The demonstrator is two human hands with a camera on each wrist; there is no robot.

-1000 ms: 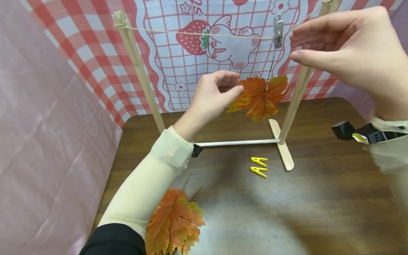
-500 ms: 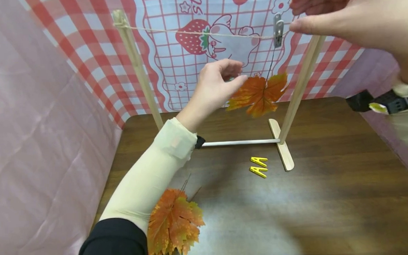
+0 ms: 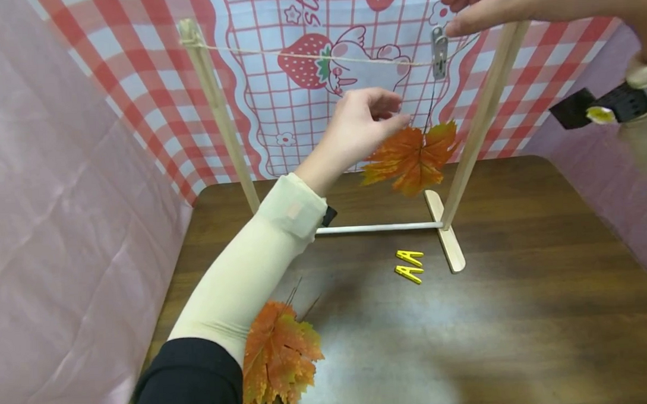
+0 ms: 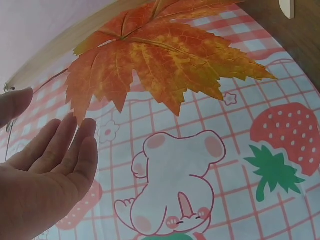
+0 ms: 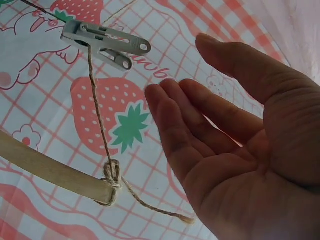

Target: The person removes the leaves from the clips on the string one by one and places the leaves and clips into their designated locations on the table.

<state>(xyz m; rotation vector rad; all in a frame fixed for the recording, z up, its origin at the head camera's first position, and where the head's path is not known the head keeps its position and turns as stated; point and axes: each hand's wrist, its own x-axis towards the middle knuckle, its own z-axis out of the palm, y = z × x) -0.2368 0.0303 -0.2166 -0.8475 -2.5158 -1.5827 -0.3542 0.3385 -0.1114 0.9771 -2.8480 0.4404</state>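
Left hand: the left hand (image 3: 360,126) is raised in front of the rack, fingers loosely spread and relaxed, gripping nothing; in the left wrist view the fingers (image 4: 70,150) lie straight and side by side
Hanging leaf: the hanging leaf (image 3: 410,156) is just beyond the left fingertips and slightly below them, orange with yellow edges, its thin dark stem running up to the peg; whether a fingertip touches the leaf edge cannot be told
Right hand: the right hand (image 3: 488,3) is up at the top of the frame, fingers extended and apart from the thumb, holding nothing; the right wrist view shows the open palm (image 5: 240,150) facing the peg
Grey peg: the grey peg (image 3: 438,43) is clipped on the string just below and to the left of the right fingertips, not touched by them
String: the string (image 3: 307,55) runs from the left post to the right post, passing above the left hand
Right post: the right post (image 3: 483,122) stands under the right hand, the string knotted round its top
Yellow pegs: two yellow pegs (image 3: 409,265) lie on the table below the left hand, near the rack foot
Spare leaves: the spare leaves (image 3: 280,355) lie on the brown table (image 3: 520,314) under the left forearm
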